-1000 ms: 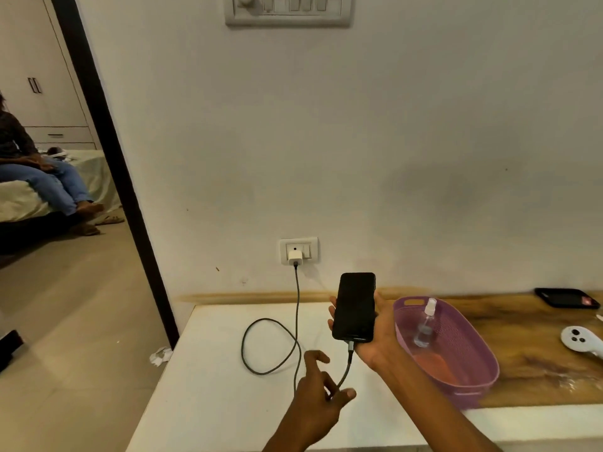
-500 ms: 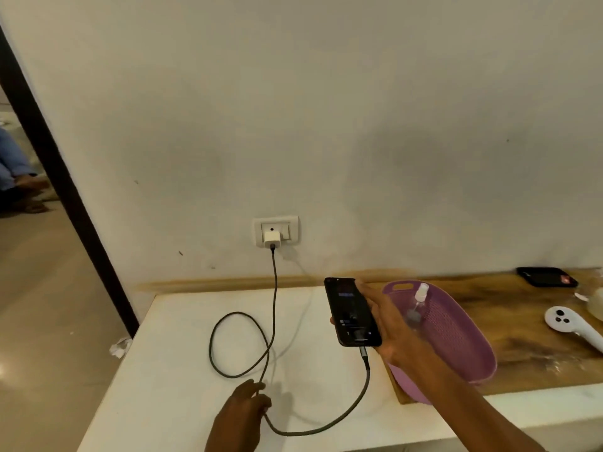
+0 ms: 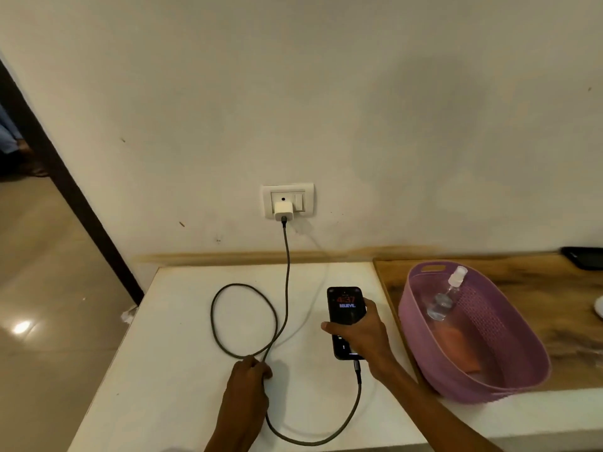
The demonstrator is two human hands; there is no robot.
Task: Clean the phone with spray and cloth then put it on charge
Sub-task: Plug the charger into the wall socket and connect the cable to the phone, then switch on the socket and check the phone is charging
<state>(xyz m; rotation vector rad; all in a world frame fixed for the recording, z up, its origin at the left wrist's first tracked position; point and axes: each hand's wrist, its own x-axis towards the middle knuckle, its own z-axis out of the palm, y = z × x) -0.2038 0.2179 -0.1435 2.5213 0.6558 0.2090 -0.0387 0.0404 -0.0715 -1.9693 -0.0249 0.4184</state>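
Note:
A black phone [image 3: 345,309] with its screen lit lies low over the white tabletop [image 3: 182,321], and my right hand [image 3: 362,337] grips it across the middle. A dark charging cable [image 3: 284,269] runs from the phone's lower end in loops to a white charger [image 3: 283,211] plugged into the wall socket [image 3: 305,190]. My left hand [image 3: 248,380] rests on the table with its fingers closed on the cable. A clear spray bottle [image 3: 445,296] and an orange cloth [image 3: 461,349] lie inside the purple basket [image 3: 421,360] to the right.
The basket stands on a wooden board [image 3: 561,308] right of the white top. A black object [image 3: 584,257] lies at the board's far right by the wall, and a white object [image 3: 599,306] shows at the frame's edge. A doorway [image 3: 39,223] opens on the left.
My right hand has brought the plugged-in phone down from upright to near the tabletop, and its screen has lit up. My left hand slid back along the cable.

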